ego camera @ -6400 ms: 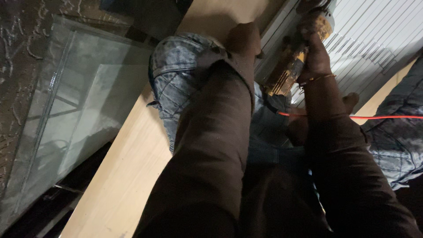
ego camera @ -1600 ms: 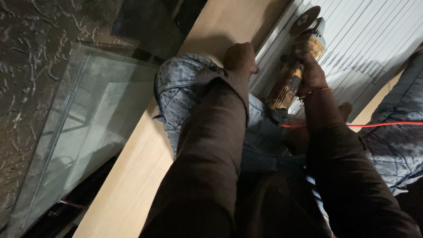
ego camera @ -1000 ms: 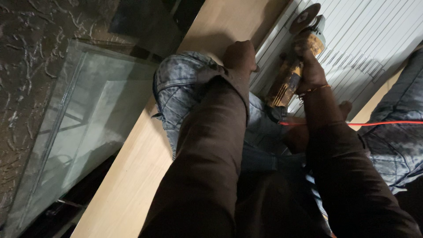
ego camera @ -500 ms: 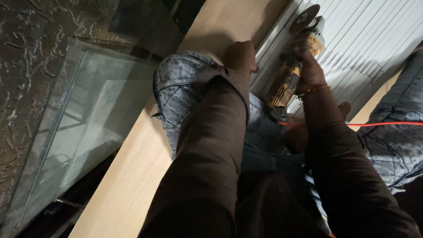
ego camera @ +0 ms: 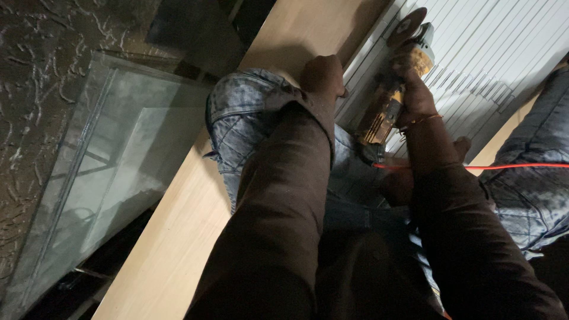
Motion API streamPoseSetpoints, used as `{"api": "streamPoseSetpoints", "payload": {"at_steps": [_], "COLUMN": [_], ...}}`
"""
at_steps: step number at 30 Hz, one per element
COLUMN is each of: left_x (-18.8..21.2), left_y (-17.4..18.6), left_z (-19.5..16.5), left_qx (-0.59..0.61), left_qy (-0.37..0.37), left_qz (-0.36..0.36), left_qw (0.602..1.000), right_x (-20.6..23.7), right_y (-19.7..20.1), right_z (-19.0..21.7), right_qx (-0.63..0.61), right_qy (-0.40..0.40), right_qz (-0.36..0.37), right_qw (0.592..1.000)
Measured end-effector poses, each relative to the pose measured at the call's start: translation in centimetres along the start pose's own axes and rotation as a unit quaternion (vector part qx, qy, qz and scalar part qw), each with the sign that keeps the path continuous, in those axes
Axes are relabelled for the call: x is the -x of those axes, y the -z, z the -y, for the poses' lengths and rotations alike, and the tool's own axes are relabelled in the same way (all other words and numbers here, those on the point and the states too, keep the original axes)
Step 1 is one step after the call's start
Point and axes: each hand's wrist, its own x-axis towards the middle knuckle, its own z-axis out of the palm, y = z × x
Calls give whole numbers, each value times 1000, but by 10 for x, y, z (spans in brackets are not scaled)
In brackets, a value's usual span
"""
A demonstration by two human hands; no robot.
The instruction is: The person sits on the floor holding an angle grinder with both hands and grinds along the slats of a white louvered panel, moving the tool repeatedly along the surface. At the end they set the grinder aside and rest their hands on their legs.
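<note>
Along the right edge of the long wooden board (ego camera: 195, 201), where it meets a white ribbed panel (ego camera: 498, 53), the right hand (ego camera: 415, 89) is wrapped around a yellow angle grinder (ego camera: 394, 98), its disc at the panel's near edge. The left hand (ego camera: 323, 74) presses palm-down on the board, holding nothing, beside a knee in blue jeans (ego camera: 249, 124). A red cord (ego camera: 504, 168) trails from the grinder's tail toward the right.

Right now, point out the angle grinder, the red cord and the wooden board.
angle grinder (ego camera: 388, 106), head view, on its yellow body, gripped by the right hand (ego camera: 415, 89).
red cord (ego camera: 510, 166), head view, on the stretch running right from the grinder's tail.
wooden board (ego camera: 178, 237), head view, on its bare pale face.
</note>
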Motion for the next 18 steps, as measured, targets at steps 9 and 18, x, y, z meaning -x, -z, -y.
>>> {"api": "streamPoseSetpoints", "payload": {"at_steps": [9, 18], "left_x": [-1, -4], "left_y": [-8, -13], "left_z": [8, 8], "left_qx": [-6, 24], "left_qy": [-62, -37], "left_qz": [-56, -71], "left_qw": [996, 997], "right_x": [4, -1], "right_y": [-12, 1], "right_z": [4, -1], "right_qx": [-5, -10], "right_qy": [-27, 3], "right_qz": [-11, 9], "right_qw": [1000, 1000]}}
